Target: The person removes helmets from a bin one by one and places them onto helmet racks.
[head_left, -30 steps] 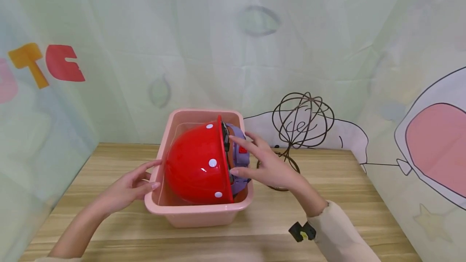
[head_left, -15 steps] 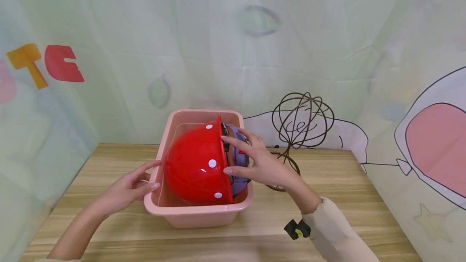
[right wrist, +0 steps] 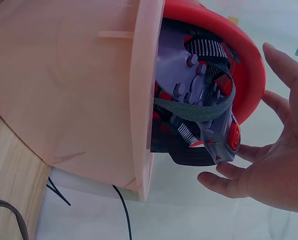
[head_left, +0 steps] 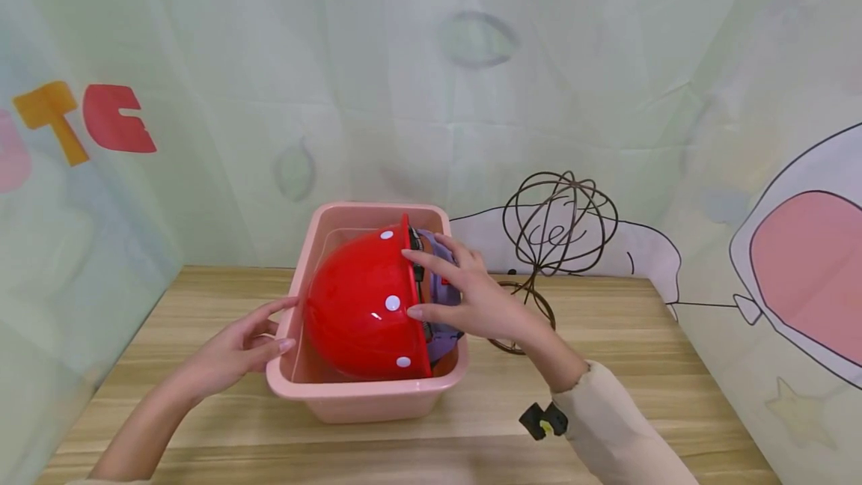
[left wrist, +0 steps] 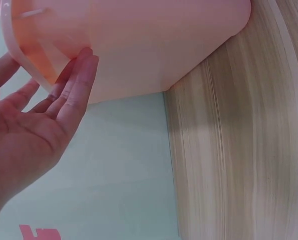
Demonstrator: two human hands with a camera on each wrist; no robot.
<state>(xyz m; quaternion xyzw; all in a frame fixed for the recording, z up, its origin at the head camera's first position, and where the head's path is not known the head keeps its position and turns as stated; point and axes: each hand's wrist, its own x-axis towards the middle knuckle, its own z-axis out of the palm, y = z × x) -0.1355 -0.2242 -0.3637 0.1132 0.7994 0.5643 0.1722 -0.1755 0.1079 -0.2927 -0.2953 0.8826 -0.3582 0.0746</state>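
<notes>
A red hard hat with white dots lies on its side in a pink plastic bin. The hat's opening faces right, and its purple harness and straps show in the right wrist view. At the bin's left rim, my left hand touches it with thumb and fingertips; in the left wrist view, extended fingers lie along the outer wall. My right hand is spread over the hat's open side, its fingertips at the brim in the head view. Nothing is gripped in that hand.
A dark wire stand shaped like a whisk stands behind the right hand, close to the back cloth. The wooden table carries the bin. Printed cloth encloses the table at the back and sides.
My right hand has shifted slightly left, bringing its fingertips from the harness toward the red brim. The left hand, bin and hard hat stay in place.
</notes>
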